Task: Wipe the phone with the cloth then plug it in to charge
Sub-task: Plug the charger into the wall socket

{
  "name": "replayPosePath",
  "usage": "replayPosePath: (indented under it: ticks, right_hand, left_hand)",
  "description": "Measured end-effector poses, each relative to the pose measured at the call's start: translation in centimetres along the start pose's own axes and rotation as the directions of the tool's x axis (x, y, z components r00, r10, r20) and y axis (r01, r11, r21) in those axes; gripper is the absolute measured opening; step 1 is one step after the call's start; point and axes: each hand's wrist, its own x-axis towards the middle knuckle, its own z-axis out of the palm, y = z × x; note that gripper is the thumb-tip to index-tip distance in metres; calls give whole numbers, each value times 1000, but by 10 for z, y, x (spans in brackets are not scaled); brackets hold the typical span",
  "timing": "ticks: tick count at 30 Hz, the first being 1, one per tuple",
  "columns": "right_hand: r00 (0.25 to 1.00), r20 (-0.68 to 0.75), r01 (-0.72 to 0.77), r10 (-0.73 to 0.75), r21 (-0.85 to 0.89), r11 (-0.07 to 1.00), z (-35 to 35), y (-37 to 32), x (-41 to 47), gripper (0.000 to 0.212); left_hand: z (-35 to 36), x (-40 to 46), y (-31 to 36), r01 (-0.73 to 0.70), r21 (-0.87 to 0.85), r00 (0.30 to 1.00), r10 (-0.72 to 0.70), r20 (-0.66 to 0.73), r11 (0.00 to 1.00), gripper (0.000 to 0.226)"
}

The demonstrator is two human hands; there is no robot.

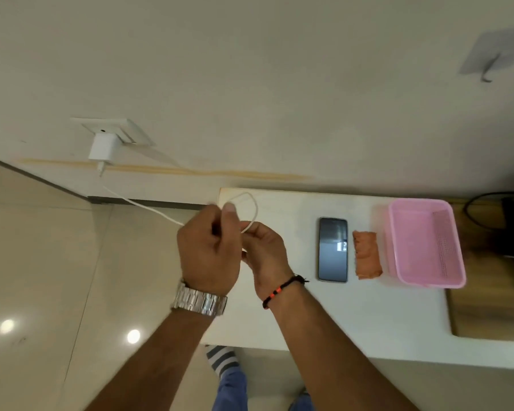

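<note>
A dark phone (pixel 333 249) lies flat, screen up, on the white table (pixel 353 315). Just right of it rests a folded orange cloth (pixel 367 255). A white charger cable (pixel 143 205) runs from a white adapter (pixel 101 149) in the wall socket (pixel 122 130) to my hands at the table's left end. My left hand (pixel 209 250) pinches the cable, which loops above the fingers. My right hand (pixel 264 250) holds the same cable close beside it. Both hands are left of the phone and do not touch it.
A pink plastic basket (pixel 425 244) stands right of the cloth. Dark cables and a wooden surface (pixel 487 307) lie at the far right. Glossy floor tiles (pixel 42 277) are on the left; my leg and striped sock (pixel 223 360) show below the table edge.
</note>
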Motion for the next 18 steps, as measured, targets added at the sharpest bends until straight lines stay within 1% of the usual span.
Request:
replayPosePath:
  ticks: [1, 2, 3, 4, 5, 6, 7, 8, 9, 10, 11, 12, 13, 14, 15, 16, 17, 18]
  right_hand:
    - [999, 6, 52, -51, -35, 998, -1, 3, -2, 13]
    - [995, 18, 103, -101, -73, 992, -2, 4, -3, 18]
    - [988, 47, 150, -146, -119, 981, -2, 5, -4, 24]
    - [979, 87, 196, -183, -172, 965, -3, 5, -5, 28]
    - [969, 125, 236, -212, -222, 946, -3, 7, -5, 28]
    - [960, 155, 268, -233, -276, 923, -4, 9, -4, 24]
    - [953, 183, 293, -243, -343, 892, -5, 11, -4, 18]
    - [949, 220, 300, -226, -405, 864, -9, 13, -4, 15]
    - [947, 256, 293, -194, -441, 849, -12, 15, -3, 16]
    - [951, 269, 265, -154, -447, 854, -18, 16, -2, 21]
    - [963, 246, 208, -111, -413, 887, -24, 15, -1, 25]
    - [979, 193, 122, -62, -313, 942, -30, 12, 0, 26]
    - [990, 139, 32, -10, -153, 988, -38, 8, 2, 24]
    - [992, 118, -45, 40, 38, 998, -47, 2, 6, 22]
    - [989, 131, -97, 71, 205, 974, -57, -6, 10, 24]
    - [982, 164, -140, 91, 321, 937, -67, -16, 14, 33]
    - [975, 198, -172, 103, 376, 910, -74, -27, 18, 46]
    - [971, 211, -188, 114, 374, 908, -79, -38, 21, 55]
  left_hand:
    - [3, 10, -2, -67, 145, 997, 59, 58, 987, 36]
    - [9, 23, -2, -25, 276, 988, -19, 155, 961, 34]
    - [14, 40, 1, 123, 373, 929, -239, 283, 919, 43]
    - [20, 54, 3, 331, 413, 778, -493, 390, 849, 55]
    - [26, 65, 6, 551, 373, 566, -663, 490, 746, 61]
    - [32, 73, 6, 730, 288, 378, -718, 584, 619, 59]
    - [36, 78, 8, 840, 189, 273, -696, 664, 509, 53]
    - [41, 79, 9, 887, 110, 241, -654, 717, 448, 43]
    - [44, 78, 11, 900, 57, 253, -624, 740, 433, 33]
    - [46, 74, 14, 890, 25, 289, -606, 741, 455, 26]
    - [49, 69, 14, 874, 4, 327, -593, 736, 486, 23]
    - [48, 63, 14, 854, -6, 355, -574, 738, 520, 22]
    - [47, 56, 15, 829, -13, 375, -539, 754, 559, 22]
    - [44, 49, 14, 787, -8, 397, -496, 773, 617, 22]
    - [42, 40, 13, 718, 15, 419, -449, 789, 696, 23]
    - [39, 30, 11, 621, 61, 432, -407, 805, 781, 24]
    - [35, 20, 7, 508, 120, 430, -371, 823, 853, 25]
    - [33, 10, 1, 381, 182, 420, -345, 839, 906, 26]
